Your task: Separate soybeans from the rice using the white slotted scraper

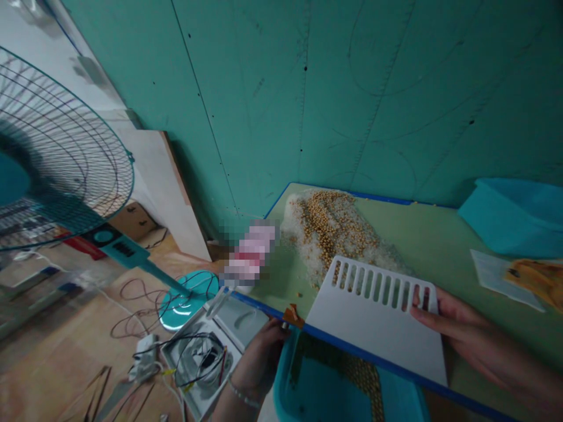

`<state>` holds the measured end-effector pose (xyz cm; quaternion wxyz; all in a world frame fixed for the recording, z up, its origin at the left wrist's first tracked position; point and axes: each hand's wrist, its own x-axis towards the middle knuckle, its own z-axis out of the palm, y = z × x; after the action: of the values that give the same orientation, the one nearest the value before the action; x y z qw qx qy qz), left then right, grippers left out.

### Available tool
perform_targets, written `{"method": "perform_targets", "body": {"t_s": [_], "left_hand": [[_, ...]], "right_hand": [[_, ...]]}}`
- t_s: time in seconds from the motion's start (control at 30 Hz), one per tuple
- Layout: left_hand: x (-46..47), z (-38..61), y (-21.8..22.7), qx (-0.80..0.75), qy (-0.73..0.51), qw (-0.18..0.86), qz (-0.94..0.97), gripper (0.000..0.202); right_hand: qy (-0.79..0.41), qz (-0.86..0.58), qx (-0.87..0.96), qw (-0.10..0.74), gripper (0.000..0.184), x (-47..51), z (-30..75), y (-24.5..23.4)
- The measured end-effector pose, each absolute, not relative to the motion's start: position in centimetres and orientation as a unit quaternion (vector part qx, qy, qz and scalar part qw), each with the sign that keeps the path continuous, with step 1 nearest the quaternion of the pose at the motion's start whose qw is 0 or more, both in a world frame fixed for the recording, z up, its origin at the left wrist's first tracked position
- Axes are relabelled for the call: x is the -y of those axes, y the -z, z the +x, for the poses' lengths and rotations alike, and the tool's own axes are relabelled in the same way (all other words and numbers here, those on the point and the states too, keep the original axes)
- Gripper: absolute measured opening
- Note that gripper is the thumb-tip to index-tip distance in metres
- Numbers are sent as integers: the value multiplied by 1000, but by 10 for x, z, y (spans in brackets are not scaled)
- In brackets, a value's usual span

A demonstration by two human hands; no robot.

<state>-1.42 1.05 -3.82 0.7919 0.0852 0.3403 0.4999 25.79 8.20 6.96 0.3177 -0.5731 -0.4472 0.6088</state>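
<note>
My right hand [457, 322] grips the right side of a white plastic scraper [373, 322] with a row of slots, thumb on top. The scraper lies flat on the pale green tabletop [404, 228], its slotted edge by a heap of yellow soybeans mixed with white grains [329, 223]. Below the blue table edge is a turquoise basin [325, 404] with soybeans inside. My left hand [264, 351] is closed at the basin's upper left rim, close under the table edge; its fingertips are partly hidden.
A turquoise container [514, 217] stands at the right by a yellow-orange packet [534, 278]. A floor fan [65, 158] stands left, with cords and an open white box [206, 363] near its base. A green wall [308, 94] rises behind the table.
</note>
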Motion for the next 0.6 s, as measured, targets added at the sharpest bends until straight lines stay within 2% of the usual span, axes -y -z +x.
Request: {"method": "perform_targets", "body": {"t_s": [0.27,0.47,0.6], "left_hand": [[-26,-26,86,-344,-474,806,87,40],[-18,-32,74,-329,-488,803,90,39],[-18,-42,66,-347,-502,788,82,40]], "right_hand": [[-604,-594,424,320,30,-81,252,-75],[-582,-591,454,325,25,-82,252,-77],[-568,-599,437,357,31,-86,250,-81]]}}
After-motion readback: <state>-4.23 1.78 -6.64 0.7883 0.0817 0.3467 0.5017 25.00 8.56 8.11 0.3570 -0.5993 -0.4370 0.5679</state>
